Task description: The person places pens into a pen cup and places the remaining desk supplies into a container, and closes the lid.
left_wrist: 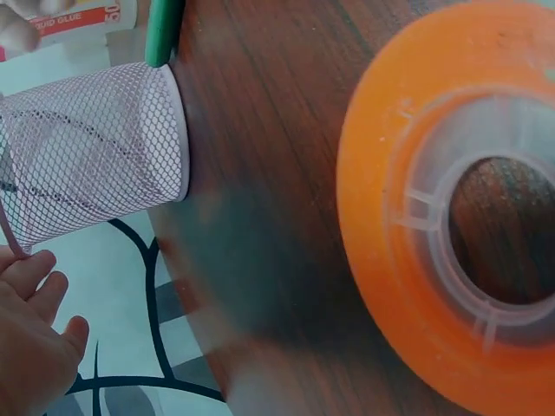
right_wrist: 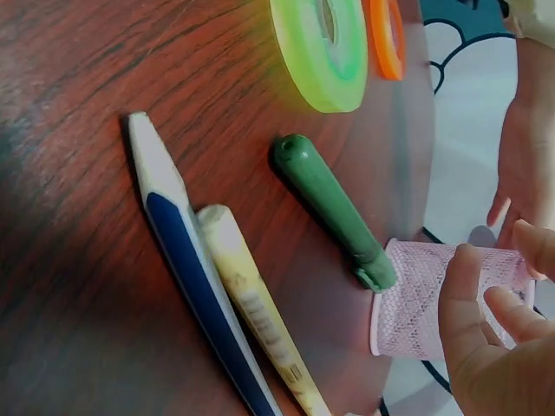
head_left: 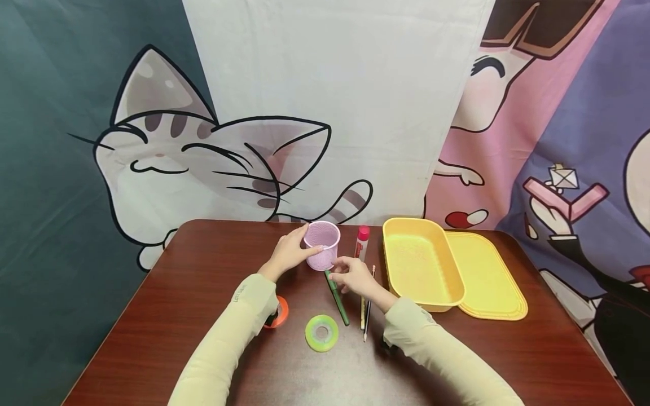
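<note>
My left hand (head_left: 290,252) holds the pink mesh pen cup (head_left: 321,259) by its rim, with the thumb across the near side. The cup stands upright close to the table's far edge. My right hand (head_left: 355,277) hovers over the upper end of a green pen (head_left: 337,299), its fingers bent loosely and apart with nothing between them. In the right wrist view the pen (right_wrist: 329,199) lies on the table, one end right at the cup's base. Just right of it lie a yellow pencil (right_wrist: 251,299) and a blue-and-white pencil (right_wrist: 195,277).
A red-capped liquid glue bottle (head_left: 361,243) stands behind my right hand. To the right is a yellow tray (head_left: 459,290) overlapping its yellow lid (head_left: 490,276). A lime tape roll (head_left: 311,338) lies in front, and an orange tape roll (head_left: 283,311) beside my left wrist.
</note>
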`<state>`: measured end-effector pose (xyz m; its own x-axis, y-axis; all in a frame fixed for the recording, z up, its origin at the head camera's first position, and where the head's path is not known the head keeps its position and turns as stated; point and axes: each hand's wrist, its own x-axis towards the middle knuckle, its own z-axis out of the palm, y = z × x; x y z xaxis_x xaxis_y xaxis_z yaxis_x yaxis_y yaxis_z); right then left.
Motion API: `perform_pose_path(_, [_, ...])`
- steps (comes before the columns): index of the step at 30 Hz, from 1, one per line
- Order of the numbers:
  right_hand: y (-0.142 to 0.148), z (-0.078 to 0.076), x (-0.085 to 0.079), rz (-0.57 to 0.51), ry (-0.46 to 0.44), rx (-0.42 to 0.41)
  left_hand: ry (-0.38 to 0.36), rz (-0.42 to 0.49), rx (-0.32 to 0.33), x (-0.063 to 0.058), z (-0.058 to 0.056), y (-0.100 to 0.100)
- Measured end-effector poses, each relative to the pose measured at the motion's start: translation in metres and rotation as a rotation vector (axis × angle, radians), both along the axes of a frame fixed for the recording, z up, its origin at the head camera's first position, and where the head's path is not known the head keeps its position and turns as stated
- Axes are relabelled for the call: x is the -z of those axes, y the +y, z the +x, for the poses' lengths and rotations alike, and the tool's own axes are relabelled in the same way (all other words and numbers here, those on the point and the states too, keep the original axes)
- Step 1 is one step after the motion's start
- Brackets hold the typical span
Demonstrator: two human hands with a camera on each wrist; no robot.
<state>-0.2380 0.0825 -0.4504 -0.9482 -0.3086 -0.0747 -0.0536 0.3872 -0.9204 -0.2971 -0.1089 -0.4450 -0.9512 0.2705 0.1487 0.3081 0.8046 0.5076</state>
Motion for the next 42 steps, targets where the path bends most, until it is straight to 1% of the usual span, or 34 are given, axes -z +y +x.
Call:
perform_pose_path(8, [-0.009, -0.010, 0.014, 0.046, -0.004, 0.020, 0.008, -0.013, -0.048, -0.006, -0.002, 0.000])
perform_pose_path(12, [-0.012, -0.012, 0.022, 0.119, 0.022, 0.032, -0.013, -0.007, -0.074, -0.008, 0.000, 0.001])
perform_pose_path(19, [-0.016, -0.016, 0.032, 0.252, 0.096, 0.057, -0.015, -0.009, -0.080, -0.008, 0.000, 0.003])
perform_pose_path(25, [-0.019, -0.019, 0.036, 0.343, 0.119, 0.103, -0.024, -0.005, -0.075, -0.008, 0.000, 0.004])
perform_pose_path(29, [-0.020, -0.020, 0.039, 0.400, 0.135, 0.114, -0.029, -0.011, -0.075, -0.009, -0.001, 0.005])
perform_pose_path(33, [-0.021, -0.021, 0.040, 0.429, 0.121, 0.109, -0.028, -0.009, -0.075, -0.010, 0.000, 0.004])
perform_pose_path(38, [-0.021, -0.020, 0.038, 0.426, 0.071, 0.078, -0.026, -0.008, -0.075, -0.009, -0.001, 0.003])
perform_pose_path(42, [-0.022, -0.019, 0.036, 0.430, 0.050, 0.060, -0.028, -0.013, -0.081, -0.008, -0.001, 0.002])
